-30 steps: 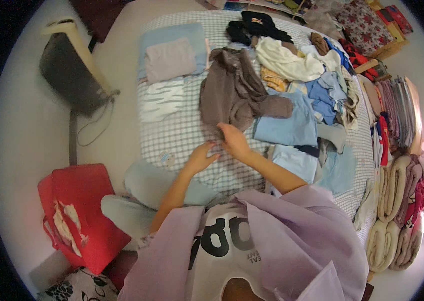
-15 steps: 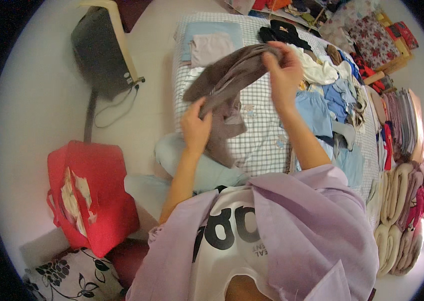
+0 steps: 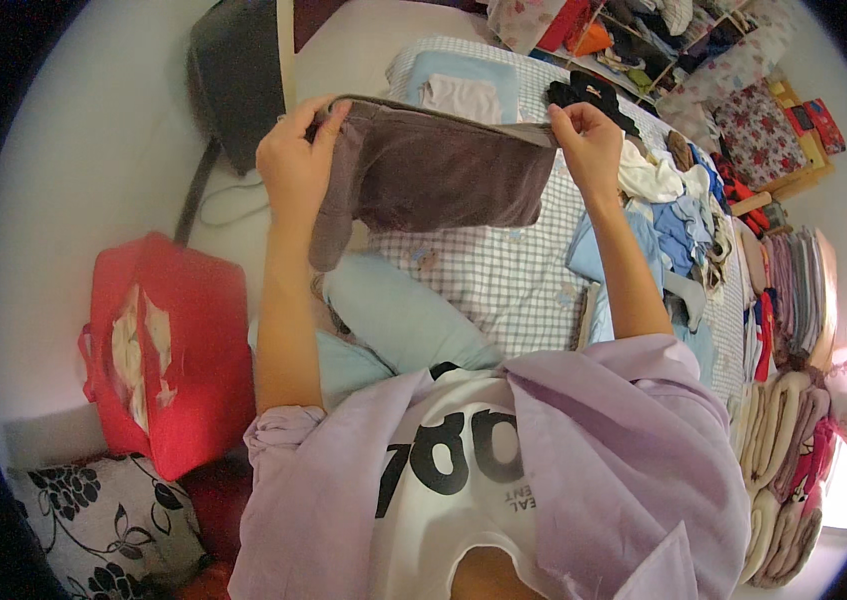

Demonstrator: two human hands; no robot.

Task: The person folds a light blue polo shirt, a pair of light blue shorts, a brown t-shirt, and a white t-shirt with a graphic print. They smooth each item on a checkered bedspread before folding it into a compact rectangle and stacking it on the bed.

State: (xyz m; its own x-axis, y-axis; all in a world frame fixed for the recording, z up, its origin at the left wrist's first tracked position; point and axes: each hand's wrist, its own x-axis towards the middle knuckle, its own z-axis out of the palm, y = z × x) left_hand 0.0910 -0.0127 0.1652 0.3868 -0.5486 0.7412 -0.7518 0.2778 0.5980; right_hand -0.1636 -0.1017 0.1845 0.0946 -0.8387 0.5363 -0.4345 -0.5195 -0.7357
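A grey-brown garment point(image 3: 448, 170) is stretched between my hands above the bed; its kind is hard to make out. My left hand point(image 3: 301, 160) pinches its upper left corner, where a narrow part hangs down past the wrist. At the opposite upper corner, the fingers of my right hand point(image 3: 588, 150) are closed on the edge. The top edge runs nearly straight from hand to hand, and the cloth drapes below it. Under the garment lies a checked bedsheet point(image 3: 488, 285).
Folded pale clothes point(image 3: 463, 98) lie on a light blue cloth point(image 3: 423, 65) at the bed's far left. A heap of loose clothes point(image 3: 678, 225) covers the right side. A red bag point(image 3: 208, 340) stands at left. Folded quilts point(image 3: 778, 430) are stacked at right.
My left hand has moved up and to the left, the right one slightly right and down. The garment, bunched and slanting before, is now spread out with its top edge taut.
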